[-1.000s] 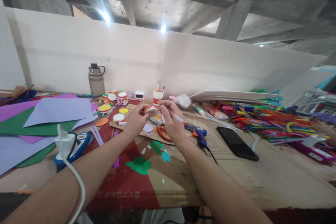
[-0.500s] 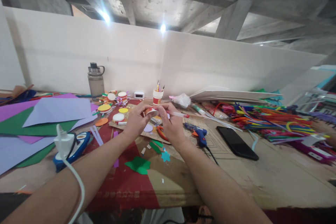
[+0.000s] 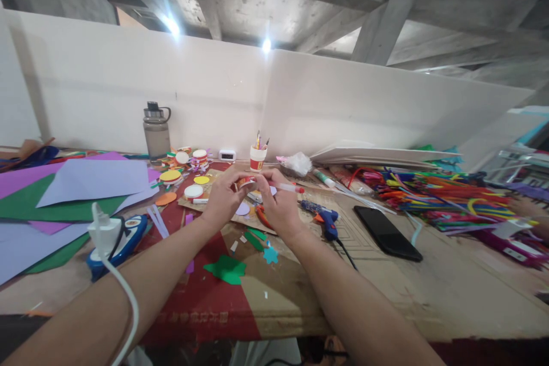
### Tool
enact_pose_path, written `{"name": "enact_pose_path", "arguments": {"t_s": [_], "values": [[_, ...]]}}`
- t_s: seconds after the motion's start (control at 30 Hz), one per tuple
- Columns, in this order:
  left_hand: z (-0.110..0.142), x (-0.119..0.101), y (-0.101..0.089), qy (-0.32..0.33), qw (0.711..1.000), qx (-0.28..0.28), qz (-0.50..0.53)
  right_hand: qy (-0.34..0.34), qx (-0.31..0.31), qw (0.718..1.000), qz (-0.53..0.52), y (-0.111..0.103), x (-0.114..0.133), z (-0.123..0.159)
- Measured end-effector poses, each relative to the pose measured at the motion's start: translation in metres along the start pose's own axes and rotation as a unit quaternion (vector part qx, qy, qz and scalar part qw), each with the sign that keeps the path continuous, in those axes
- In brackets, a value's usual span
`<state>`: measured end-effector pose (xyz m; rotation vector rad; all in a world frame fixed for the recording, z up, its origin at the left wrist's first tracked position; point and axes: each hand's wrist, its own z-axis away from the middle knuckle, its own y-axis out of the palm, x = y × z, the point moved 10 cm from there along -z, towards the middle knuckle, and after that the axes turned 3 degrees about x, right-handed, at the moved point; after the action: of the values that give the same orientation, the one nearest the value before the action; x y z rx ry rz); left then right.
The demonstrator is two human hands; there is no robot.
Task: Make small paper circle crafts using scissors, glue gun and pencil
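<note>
My left hand (image 3: pixel 223 194) pinches a small red-and-white ring-like piece (image 3: pixel 245 182), perhaps cut from a paper cup. Closed around a pen (image 3: pixel 289 187) with a clear barrel and red end is my right hand (image 3: pixel 278 200); its fingertips meet the piece's right side. The pen's tip is hidden behind the fingers. Below the hands lie a pale purple paper disc (image 3: pixel 242 209) and orange-handled pliers or scissors (image 3: pixel 262 217), partly covered. Behind them stands a red-and-white paper cup (image 3: pixel 258 158) with pencils in it.
To the right are a blue glue gun (image 3: pixel 329 224), a black phone (image 3: pixel 386 233) and a heap of coloured pipe cleaners (image 3: pixel 433 197). Leftward lie coloured paper sheets (image 3: pixel 94 180), a plug with a white cable (image 3: pixel 105 234) and a bottle (image 3: pixel 156 134). Another person's hand (image 3: pixel 532 211) shows at far right.
My right hand's fingers have shifted slightly, and the pen's red end has moved a little left. The left hand keeps its hold on the red-and-white piece.
</note>
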<state>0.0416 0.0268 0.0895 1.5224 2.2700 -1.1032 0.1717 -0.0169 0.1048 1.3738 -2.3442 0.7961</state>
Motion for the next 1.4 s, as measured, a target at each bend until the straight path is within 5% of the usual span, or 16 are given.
{"name": "enact_pose_path", "arguments": {"t_s": [1.4], "values": [[0.001,-0.002,0.000,-0.004,1.000,-0.006,0.002,0.013,-0.052,0.998,0.029,-0.012,-0.004,0.000]]}}
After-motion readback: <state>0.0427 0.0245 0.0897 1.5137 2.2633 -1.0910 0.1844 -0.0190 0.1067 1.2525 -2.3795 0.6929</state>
